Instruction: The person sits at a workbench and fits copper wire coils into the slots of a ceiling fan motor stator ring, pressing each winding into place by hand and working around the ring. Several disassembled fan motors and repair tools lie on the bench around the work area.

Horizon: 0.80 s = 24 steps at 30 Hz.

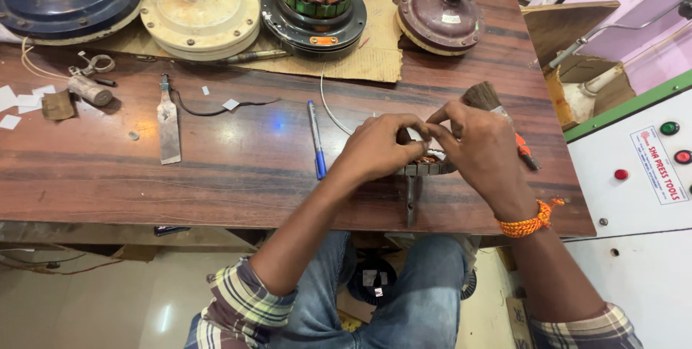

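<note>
Fingers of my left hand (378,149) and right hand (481,149) pinch the round grey metal ring with copper wire (427,167) on the brown wooden desk (238,169); I should work slowly, holding it flat.

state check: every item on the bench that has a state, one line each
left hand: fingers closed on the stator
right hand: fingers pinched on the stator
stator: lying on table, mostly hidden by the hands
blue pen: lying flat, untouched
metal scraper: lying flat, untouched
brush: lying behind the right hand
</note>
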{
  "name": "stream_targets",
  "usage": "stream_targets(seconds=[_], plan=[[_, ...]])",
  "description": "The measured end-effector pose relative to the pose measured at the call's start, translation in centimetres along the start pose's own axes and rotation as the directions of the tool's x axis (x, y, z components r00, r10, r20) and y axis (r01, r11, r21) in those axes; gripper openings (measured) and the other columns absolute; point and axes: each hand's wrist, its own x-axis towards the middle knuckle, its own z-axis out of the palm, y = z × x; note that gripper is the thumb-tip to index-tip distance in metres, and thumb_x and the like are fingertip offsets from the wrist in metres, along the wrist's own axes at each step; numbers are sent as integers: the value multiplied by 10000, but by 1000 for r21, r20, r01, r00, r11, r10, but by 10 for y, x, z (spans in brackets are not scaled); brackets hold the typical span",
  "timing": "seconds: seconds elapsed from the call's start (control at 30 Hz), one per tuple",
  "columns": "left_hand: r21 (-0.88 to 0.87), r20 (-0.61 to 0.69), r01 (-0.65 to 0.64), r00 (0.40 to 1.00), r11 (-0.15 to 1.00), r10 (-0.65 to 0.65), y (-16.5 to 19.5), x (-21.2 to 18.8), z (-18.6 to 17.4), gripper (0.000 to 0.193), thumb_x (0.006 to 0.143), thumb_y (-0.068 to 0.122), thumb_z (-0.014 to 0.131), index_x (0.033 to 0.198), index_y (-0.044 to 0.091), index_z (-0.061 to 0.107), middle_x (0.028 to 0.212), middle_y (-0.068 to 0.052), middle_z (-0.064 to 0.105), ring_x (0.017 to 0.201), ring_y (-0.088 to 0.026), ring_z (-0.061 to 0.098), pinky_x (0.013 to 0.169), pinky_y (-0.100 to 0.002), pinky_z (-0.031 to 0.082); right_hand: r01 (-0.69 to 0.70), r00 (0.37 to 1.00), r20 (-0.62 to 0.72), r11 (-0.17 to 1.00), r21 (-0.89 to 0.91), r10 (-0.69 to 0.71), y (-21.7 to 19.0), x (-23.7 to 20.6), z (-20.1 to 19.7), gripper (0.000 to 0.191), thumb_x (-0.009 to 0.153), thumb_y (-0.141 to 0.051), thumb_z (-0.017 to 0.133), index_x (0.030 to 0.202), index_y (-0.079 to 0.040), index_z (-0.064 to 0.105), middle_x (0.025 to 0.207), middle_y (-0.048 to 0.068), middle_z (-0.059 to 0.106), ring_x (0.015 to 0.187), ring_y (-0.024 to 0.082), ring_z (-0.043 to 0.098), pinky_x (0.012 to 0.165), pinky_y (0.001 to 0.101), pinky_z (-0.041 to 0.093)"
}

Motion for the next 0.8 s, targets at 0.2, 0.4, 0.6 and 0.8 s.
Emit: stream_targets(seconds=[0.2,0.4,0.6,0.8], plan=[[-323,105,-187,967,928,231,-30,2,-9,216,832,167,794,1042,119,809,923,-46,806,844,-106,742,788,-287,577,-341,926,218,932,125,309,-20,-16,-16,166,877,-232,796,950,-87,761,584,102,623,485,218,536,487,384,414],[-215,90,-302,941,929,327,-43,6,-9,237,820,143,786,1055,123,807,907,-43,798,840,-126,748,775,-302,576,-192,978,126,946,263,163,-41,-33,-25,180,905,-238,782,977,-82,728,690,33,665,547,74,604,505,289,472],[-213,94,-352,921,911,378,-41,6,-14,244,809,147,809,1052,130,805,888,-46,788,809,-150,737,744,-316,569,-309,941,149,951,18,303,-57,-46,-19,195,847,-234,833,943,-77,767,544,149,578,439,249,514,480,396,410],[-205,100,-374,911,904,400,-43,5,-18,227,824,126,799,1051,124,806,879,-53,786,803,-152,738,742,-321,566,-178,984,10,961,210,180,-66,-52,-10,153,894,-171,772,952,-46,706,829,116,710,568,213,639,518,349,487]])
